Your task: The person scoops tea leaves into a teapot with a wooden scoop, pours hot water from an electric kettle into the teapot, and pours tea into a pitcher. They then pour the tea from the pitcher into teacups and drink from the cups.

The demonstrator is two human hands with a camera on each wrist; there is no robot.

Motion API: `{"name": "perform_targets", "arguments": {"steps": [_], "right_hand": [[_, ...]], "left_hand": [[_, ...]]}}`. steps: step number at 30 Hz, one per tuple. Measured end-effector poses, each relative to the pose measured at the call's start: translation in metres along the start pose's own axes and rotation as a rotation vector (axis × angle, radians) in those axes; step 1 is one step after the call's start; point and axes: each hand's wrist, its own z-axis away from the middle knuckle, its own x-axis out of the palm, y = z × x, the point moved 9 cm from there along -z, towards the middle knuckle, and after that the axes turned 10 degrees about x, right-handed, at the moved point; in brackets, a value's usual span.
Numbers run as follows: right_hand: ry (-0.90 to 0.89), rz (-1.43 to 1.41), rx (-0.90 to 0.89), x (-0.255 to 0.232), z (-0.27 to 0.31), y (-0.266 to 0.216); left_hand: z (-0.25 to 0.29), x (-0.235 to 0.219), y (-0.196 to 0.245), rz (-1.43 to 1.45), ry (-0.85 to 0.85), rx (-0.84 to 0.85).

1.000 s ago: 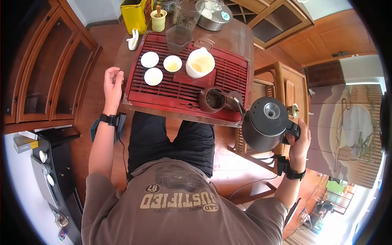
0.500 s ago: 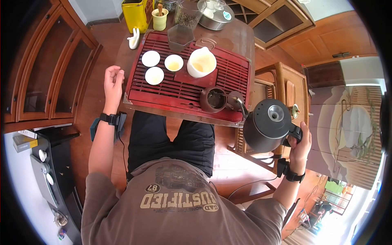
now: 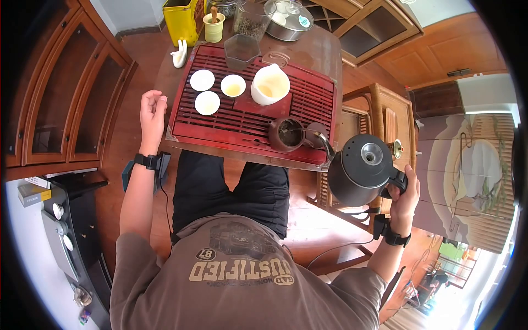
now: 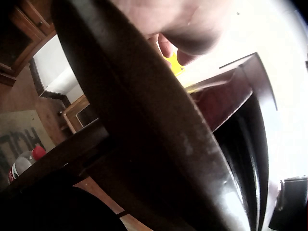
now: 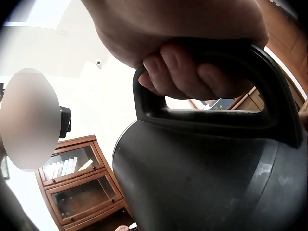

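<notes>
My right hand [image 3: 405, 192] grips the handle of a black kettle [image 3: 358, 179], fingers curled through it, as the right wrist view shows close up. The kettle's thin spout [image 3: 326, 147] points at an uncovered brown teapot [image 3: 280, 144] with dark leaves inside, and a thin streak runs from its tip into the opening. A dark round lid lies partly behind the spout. Teapot, a white pitcher [image 3: 269, 88] and white cups [image 3: 207, 103] stand on a red slatted tea tray [image 3: 220, 135]. Left of the tray, my left hand [image 3: 152, 113] is held loosely curled with nothing in it.
Behind the tray stand a yellow tin [image 3: 180, 22], a pale green pot [image 3: 213, 28], a glass jar and a lidded steel pan [image 3: 289, 25]. A white figurine [image 3: 179, 54] sits at the table's left edge. A wicker stand [image 3: 393, 102] is to the right.
The kettle and my right hand have shifted slightly right and down from one second ago, then held nearly still. Liquid in the teapot looks higher. My left hand stays in place.
</notes>
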Motion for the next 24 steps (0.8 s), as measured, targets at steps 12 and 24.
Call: {"name": "perform_targets", "arguments": {"steps": [12,24], "right_hand": [[-0.007,-0.004,-0.007,0.0046,0.0062,-0.0029],[-0.003,0.012,-0.004,0.0040,0.0075,-0.0041]], "left_hand": [[-0.0004,0.0004,0.0003,0.000,-0.005,0.008],[-0.0002,0.0012,0.0025,0.011,-0.003,0.011]]}}
